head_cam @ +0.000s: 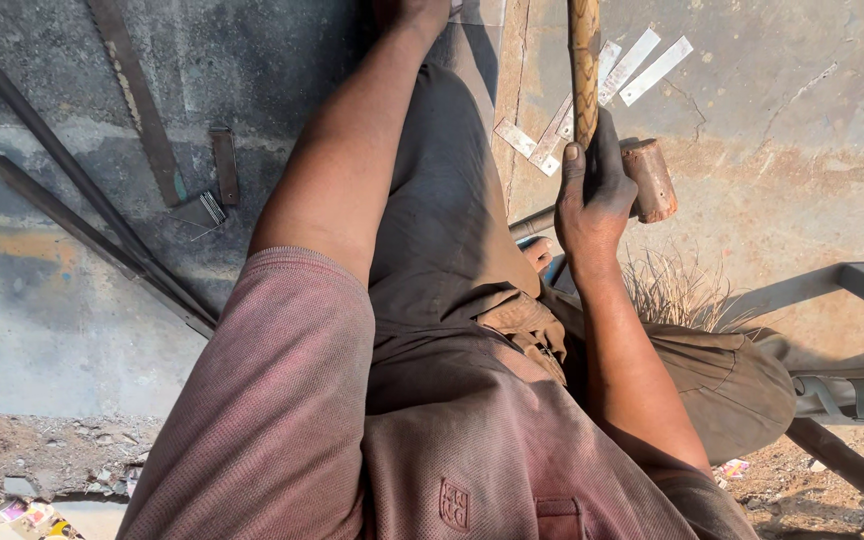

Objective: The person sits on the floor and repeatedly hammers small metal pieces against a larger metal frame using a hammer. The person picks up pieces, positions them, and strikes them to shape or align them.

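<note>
My right hand (592, 200) grips a brown wooden stick (583, 60) that runs up out of the top of the view. My left hand (414, 10) is stretched forward along my left leg and is cut off by the top edge, so its fingers are hidden. A hammer with a rusty cylindrical head (649, 178) lies on the concrete floor just right of my right hand, its handle (532, 222) passing behind that hand.
Several flat pale metal strips (642, 65) lie on the concrete beyond the hammer. Two long dark metal rods (82, 215), a saw blade (137, 95) and a small dark bar (224, 165) lie at left. Dry grass (672, 290) and a grey metal frame (852, 285) are at right.
</note>
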